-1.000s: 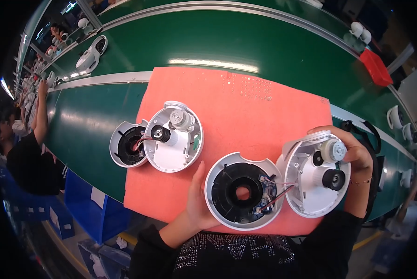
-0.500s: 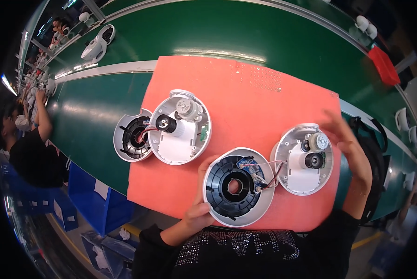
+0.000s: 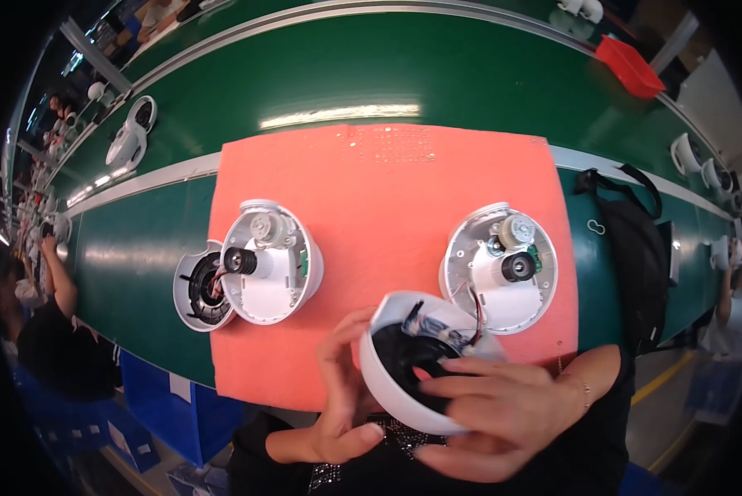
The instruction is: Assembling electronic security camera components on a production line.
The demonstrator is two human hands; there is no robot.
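Note:
A round white shell point(image 3: 379, 364) with a black ribbed insert is tilted up near my body, over the mat's near edge. My left hand point(image 3: 339, 397) supports its left side, the fingers partly hidden behind it and the thumb low in front. Over the shell's opening lies my right hand point(image 3: 503, 409), its fingers spread and blurred, the tips at the black insert. Thin wires point(image 3: 478, 318) lead from this shell to a white housing point(image 3: 513, 307) with a motor and a black coiled part, lying at the mat's right. The right hand hides much of the shell.
A similar white housing point(image 3: 270, 289), joined to a smaller bowl-shaped shell point(image 3: 191, 285), sits on the orange mat point(image 3: 379, 223) at left. Small shiny pieces point(image 3: 404, 145) dot the mat's far part. A black bag point(image 3: 636, 273) lies right; a red tray point(image 3: 629, 66) stands far right.
My right hand has come from the far right onto the shell's opening. The shell has tipped, its opening turned less toward the camera. The view has shifted, and the mat sits further left.

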